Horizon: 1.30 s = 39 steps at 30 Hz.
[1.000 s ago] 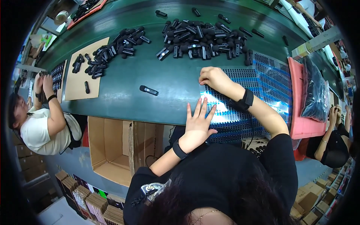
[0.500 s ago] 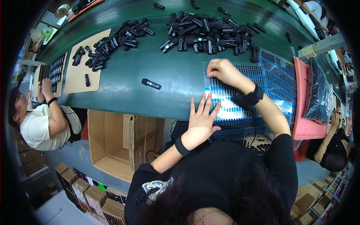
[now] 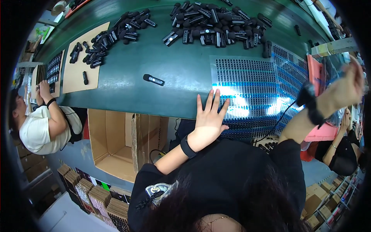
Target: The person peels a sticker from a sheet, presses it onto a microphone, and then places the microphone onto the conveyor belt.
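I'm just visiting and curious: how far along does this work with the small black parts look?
Early, apparently. Done: nothing clearly finished here. In hand: the left hand lies flat on the shiny slotted sheets; the right hand is lifted off to the side, blurred. Left: a big pile of black parts and one loose black part on the green table.

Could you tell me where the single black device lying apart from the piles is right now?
In the head view, the lone black device lies on the green table, left of the sticker sheet and up-left of the left hand.
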Tool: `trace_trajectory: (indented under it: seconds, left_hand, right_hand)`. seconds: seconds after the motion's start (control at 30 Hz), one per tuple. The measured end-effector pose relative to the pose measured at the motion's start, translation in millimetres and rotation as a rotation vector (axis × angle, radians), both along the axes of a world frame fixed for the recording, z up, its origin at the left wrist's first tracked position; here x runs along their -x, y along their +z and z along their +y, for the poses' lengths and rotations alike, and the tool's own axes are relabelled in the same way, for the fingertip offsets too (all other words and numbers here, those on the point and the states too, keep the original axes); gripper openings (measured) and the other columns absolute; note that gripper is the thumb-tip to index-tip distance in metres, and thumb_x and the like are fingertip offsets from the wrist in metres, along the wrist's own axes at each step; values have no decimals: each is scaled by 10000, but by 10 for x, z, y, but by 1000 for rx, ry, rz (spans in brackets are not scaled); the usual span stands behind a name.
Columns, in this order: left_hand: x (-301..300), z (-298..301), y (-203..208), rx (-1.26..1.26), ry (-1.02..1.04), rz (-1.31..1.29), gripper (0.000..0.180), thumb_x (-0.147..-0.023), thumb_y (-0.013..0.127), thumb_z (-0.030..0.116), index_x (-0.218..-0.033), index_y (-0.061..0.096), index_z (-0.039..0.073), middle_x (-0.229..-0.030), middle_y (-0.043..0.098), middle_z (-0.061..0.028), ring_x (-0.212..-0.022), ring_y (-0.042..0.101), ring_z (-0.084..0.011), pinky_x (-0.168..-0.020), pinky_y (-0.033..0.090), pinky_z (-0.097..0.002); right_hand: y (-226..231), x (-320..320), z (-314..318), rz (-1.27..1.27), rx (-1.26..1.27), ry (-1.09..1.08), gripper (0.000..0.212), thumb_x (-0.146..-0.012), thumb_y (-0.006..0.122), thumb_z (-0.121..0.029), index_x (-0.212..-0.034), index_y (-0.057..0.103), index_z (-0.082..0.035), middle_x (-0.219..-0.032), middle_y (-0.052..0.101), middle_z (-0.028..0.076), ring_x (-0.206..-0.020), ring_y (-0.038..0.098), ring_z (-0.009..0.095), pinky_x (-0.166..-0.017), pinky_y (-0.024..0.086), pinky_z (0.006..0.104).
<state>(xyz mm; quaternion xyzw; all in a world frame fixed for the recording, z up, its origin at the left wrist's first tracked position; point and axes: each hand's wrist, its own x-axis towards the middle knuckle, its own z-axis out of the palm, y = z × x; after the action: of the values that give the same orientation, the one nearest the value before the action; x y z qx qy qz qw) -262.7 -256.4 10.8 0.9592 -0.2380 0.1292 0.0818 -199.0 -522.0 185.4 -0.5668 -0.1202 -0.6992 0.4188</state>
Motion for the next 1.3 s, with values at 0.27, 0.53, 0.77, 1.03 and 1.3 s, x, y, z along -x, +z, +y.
trace_trajectory:
  seconds: [0.27,0.53,0.77,1.03,1.3]
  left_hand:
    - [67,39,46,91,-70,-43,720,-618,686,272,-1239,375,83,-1306,273,-199,-1239,223,-316,-985,169,-501]
    - [48,32,-31,64,-66,-37,666,-622,678,258,-1206,414,73,-1287,336,-145,-1218,287,-262,-985,208,-457]
    - [31,38,-16,53,-52,-52,662,-625,675,269,-1203,417,77,-1282,350,-135,-1213,296,-253,-985,207,-453]
    - [40,62,-35,51,-63,-45,668,-630,672,291,-1211,414,85,-1280,354,-131,-1210,297,-254,-983,194,-469]
    - [9,101,-47,20,-77,-35,668,-643,662,304,-1224,403,102,-1282,358,-116,-1209,298,-257,-973,196,-500]
  right_hand:
    - [-1340,-498,1325,727,887,701,216,-672,621,-77,-886,612,-44,-766,590,105,-695,577,249,-612,467,311]
    - [-1531,-645,1310,650,1042,669,121,-656,612,-62,-767,592,-19,-714,560,98,-690,560,266,-620,461,332]
    - [-1503,-659,1328,620,963,698,84,-653,613,-57,-708,568,-12,-715,557,94,-666,558,256,-604,456,327]
    - [-1461,-642,1332,865,886,825,107,-661,605,-59,-749,566,-13,-725,547,104,-690,553,262,-611,449,327]
    - [-1460,-783,1243,766,1082,674,50,-709,569,-57,-742,561,-20,-760,542,107,-705,548,254,-641,449,316]
